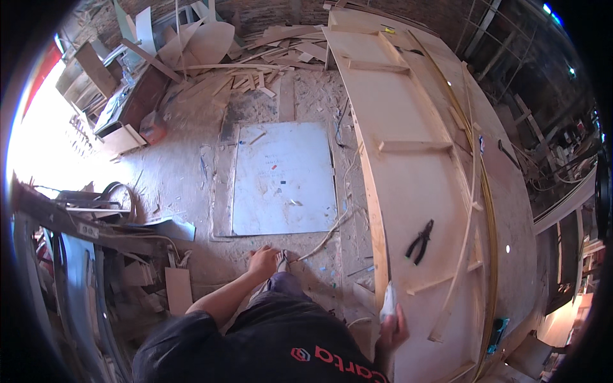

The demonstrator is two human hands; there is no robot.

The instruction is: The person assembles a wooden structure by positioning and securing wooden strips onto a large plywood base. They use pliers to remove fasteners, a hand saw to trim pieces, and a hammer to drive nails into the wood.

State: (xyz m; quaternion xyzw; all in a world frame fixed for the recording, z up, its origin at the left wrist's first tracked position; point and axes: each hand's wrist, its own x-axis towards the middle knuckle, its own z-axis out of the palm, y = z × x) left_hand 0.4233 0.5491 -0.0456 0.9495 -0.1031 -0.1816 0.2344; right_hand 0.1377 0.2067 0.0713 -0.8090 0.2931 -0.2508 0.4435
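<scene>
My right hand [394, 329] is closed round a pale, tapering object [389, 300] at the near left edge of a long wooden panel [421, 185]; its exact kind is unclear. Thin wooden strips and short crosspieces [415, 146] stand up from the panel. Black-handled pliers [419, 242] lie on it, beyond my right hand. A long, pale, narrow wood strip [463, 255] rests lengthwise over the crosspieces. My left hand [263, 260] hangs in front of my body, above the floor and beside my foot; its fingers are mostly hidden and nothing shows in it.
A large white board [284, 179] lies on the dusty floor ahead. A hose or cable [341, 220] runs between it and the panel. Scrap wood [274, 60] is heaped at the back. Frames and offcuts [83, 255] crowd the left. Long yellowish strips [490, 223] lie along the panel.
</scene>
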